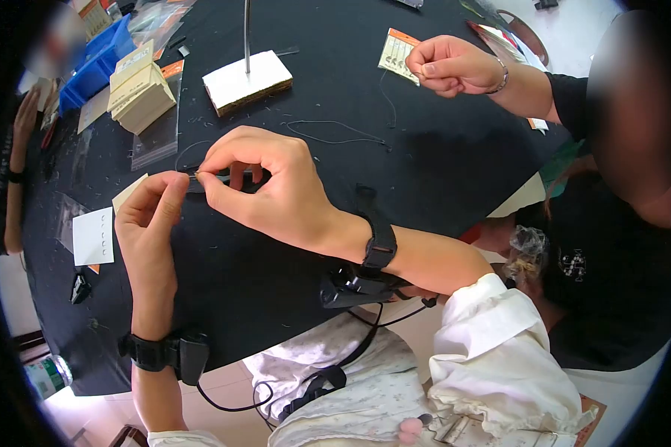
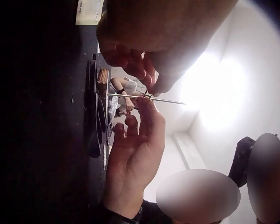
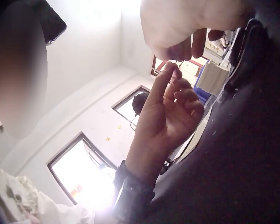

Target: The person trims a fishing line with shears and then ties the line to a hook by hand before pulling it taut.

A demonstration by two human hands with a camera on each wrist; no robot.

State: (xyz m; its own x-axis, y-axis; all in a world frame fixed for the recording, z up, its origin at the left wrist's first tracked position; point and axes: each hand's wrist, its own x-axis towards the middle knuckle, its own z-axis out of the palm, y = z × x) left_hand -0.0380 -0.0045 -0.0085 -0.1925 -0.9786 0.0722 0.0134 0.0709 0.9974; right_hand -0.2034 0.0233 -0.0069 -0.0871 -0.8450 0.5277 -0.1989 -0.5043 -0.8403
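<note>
In the head view my left hand (image 1: 145, 223) and right hand (image 1: 279, 186) meet fingertip to fingertip above the black table. Thumb and forefinger of each hand pinch a thin dark cord (image 1: 194, 144), part of which loops up behind the fingers. A tiny gold-coloured bit shows between the fingertips, too small to tell its kind. In the left wrist view the cord (image 2: 148, 96) crosses the narrow gap between the fingertips. The right wrist view shows the left hand (image 3: 161, 112) below the right, its other fingers loosely bent. A white card with punched slots (image 1: 93, 237) lies left of my left hand.
A white-topped block (image 1: 247, 80) with an upright metal rod (image 1: 247, 33) stands beyond my hands. Stacked cream cards (image 1: 143, 97) sit beside a blue bin (image 1: 101, 59). A loose cord loop (image 1: 335, 140) lies mid-table. Another person's hand (image 1: 455, 67) is at right, near a card (image 1: 397, 56).
</note>
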